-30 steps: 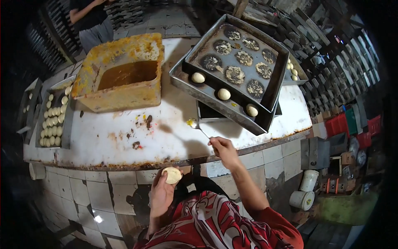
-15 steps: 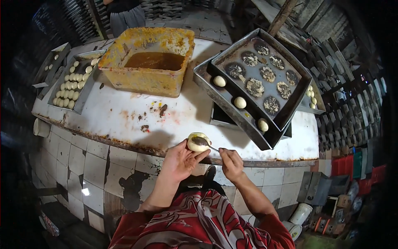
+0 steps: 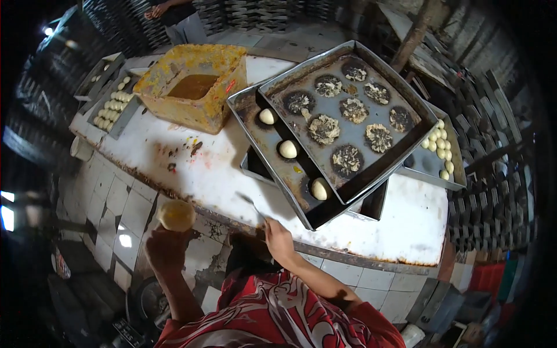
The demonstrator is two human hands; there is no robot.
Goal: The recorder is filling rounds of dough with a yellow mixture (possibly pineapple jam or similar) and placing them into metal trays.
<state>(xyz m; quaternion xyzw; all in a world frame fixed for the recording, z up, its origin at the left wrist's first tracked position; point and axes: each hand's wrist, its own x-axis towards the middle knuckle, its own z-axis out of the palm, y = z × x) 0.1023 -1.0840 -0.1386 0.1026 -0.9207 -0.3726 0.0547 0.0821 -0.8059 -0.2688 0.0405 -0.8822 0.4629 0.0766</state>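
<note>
Past the front edge of the table, my left hand [image 3: 165, 246] is in shadow and closed on a pale round dough ball [image 3: 177, 212], which has a yellowish smear on top. My right hand [image 3: 279, 239] grips the handle of a metal spoon [image 3: 253, 205], its bowl end pointing up and left over the tabletop. To the right lie two stacked metal trays. The upper tray [image 3: 313, 155] has several dark round patches with flaky residue. Along the exposed strip of the lower tray [image 3: 262, 138] sit three pale dough balls [image 3: 288, 149].
A stained yellow tub [image 3: 214, 113] of brown liquid stands on the white table [image 3: 232, 174]. Trays of dough balls lie left [image 3: 120, 119] and right [image 3: 456, 174], with another metal tray beneath the stack. A person [image 3: 183, 23] stands beyond the table. Tiled floor [image 3: 125, 194] lies in front.
My left hand has swung left and down with the dough ball, off the table edge. The spoon has come away from the dough, my right hand shifting left. The view has turned.
</note>
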